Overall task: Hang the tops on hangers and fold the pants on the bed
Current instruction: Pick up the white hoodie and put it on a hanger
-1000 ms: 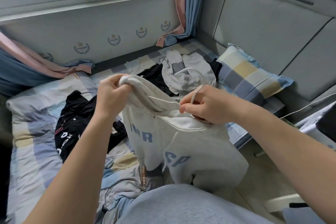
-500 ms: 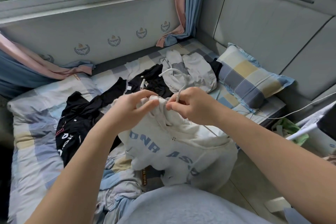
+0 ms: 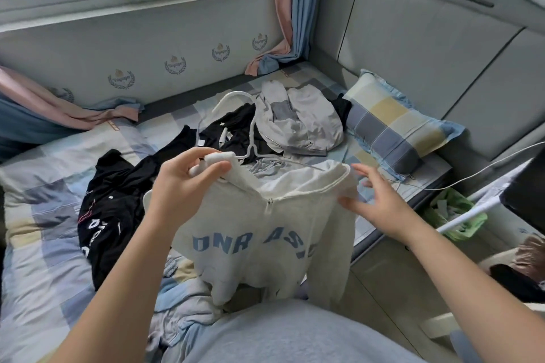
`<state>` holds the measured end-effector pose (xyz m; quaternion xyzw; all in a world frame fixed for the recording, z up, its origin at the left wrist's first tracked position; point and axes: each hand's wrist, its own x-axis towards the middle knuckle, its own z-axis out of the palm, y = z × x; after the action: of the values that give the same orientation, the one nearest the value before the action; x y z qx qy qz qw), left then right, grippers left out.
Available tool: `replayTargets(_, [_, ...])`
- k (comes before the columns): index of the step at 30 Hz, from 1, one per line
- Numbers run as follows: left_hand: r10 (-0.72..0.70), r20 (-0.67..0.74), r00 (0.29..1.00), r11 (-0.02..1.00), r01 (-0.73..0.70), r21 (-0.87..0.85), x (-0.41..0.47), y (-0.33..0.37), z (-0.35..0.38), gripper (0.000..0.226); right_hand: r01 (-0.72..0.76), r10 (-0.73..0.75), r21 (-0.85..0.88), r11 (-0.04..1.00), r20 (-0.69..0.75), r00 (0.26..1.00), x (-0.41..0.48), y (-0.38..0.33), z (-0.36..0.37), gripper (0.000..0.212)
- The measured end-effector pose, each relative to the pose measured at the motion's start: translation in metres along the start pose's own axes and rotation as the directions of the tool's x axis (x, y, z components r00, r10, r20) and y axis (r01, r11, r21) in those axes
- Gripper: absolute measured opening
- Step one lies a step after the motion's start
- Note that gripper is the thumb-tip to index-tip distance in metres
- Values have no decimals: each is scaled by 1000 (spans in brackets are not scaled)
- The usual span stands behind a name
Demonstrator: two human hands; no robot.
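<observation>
A white zip hoodie (image 3: 265, 233) with blue letters hangs in front of me on a white hanger (image 3: 253, 138), whose hook rises above the collar. My left hand (image 3: 182, 186) pinches the hoodie's left shoulder together with the hanger's end. My right hand (image 3: 374, 203) touches the hoodie's right shoulder with spread, nearly straight fingers. On the bed (image 3: 44, 215) lie a black top with white print (image 3: 112, 209), another black garment (image 3: 236, 130) and a grey garment (image 3: 300, 124).
A checked pillow (image 3: 392, 127) leans at the padded headboard (image 3: 427, 47). A white cable (image 3: 472, 174) runs off the bed's right edge above a green basket (image 3: 454, 215). Curtains (image 3: 283, 9) hang at the window corner.
The hoodie has spread out on the hanger and faces me. My hands moved apart to its shoulders. My right hand let go of the hanger hook and opened.
</observation>
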<state>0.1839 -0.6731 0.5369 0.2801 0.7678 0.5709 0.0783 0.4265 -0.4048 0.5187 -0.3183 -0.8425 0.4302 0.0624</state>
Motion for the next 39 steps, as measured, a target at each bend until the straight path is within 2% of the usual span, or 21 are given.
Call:
replayTargets(2, [4,-1,1000,1000,-4,-31,0,3,-3,28,-126,130,121,985,-27,991,-2,14,8,70])
replayTargets(5, [0,63,998,1000,0,-11,-1,6,1,27,-65,67,320,945,6,998,5,9,17,24])
replayTargets(6, [-5,86,996,1000,4,5,-2,6,2,29,-31,34,345,938,-3,999,7,3,18,16])
replayTargets(10, [-17,105,994,999,12,52,-2,5,0,35,70,-76,308,949,7,997,6,-23,12,23])
replayTargets(13, [-11,103,995,989,-5,150,-5,12,6,34,161,-181,141,977,150,972,-1,-49,13,24])
replayTargets(16, [63,156,986,974,-94,206,-10,22,24,31,263,-294,152,953,250,923,-8,-81,31,11])
replayTargets(17, [85,165,983,967,-121,224,-11,25,29,30,284,-318,163,945,250,914,-9,-89,36,5])
replayTargets(19, [116,134,984,946,-150,288,-13,23,33,27,307,-335,166,937,186,924,-8,-97,41,11])
replayTargets(22, [112,-35,993,902,-87,422,-15,15,36,47,307,-333,247,919,69,940,-10,-101,42,15])
replayTargets(24, [86,-130,988,893,-18,449,-22,12,46,61,295,-312,279,914,17,950,-11,-103,43,23])
replayTargets(26, [61,-145,988,937,-7,349,-29,9,57,58,294,-309,283,913,10,951,-11,-108,42,20])
replayTargets(28, [8,-144,990,987,15,157,-24,7,61,43,299,-317,273,915,24,948,-11,-113,40,11])
replayTargets(30, [-57,-157,986,998,62,31,-10,7,58,37,290,-302,239,927,15,953,-9,-115,38,14])
replayTargets(33, [-93,-172,981,996,91,-16,6,10,54,32,288,-306,233,929,43,951,-9,-120,37,18])
replayTargets(35, [-110,-174,979,994,108,-22,11,11,54,28,287,-322,243,926,116,940,-11,-122,38,11])
replayTargets(37, [-110,-172,979,994,109,-18,16,11,56,27,250,-309,253,935,233,922,-12,-125,39,29])
replayTargets(39, [-79,-157,984,997,78,-10,21,13,59,34,223,-297,278,934,262,918,-11,-128,42,28])
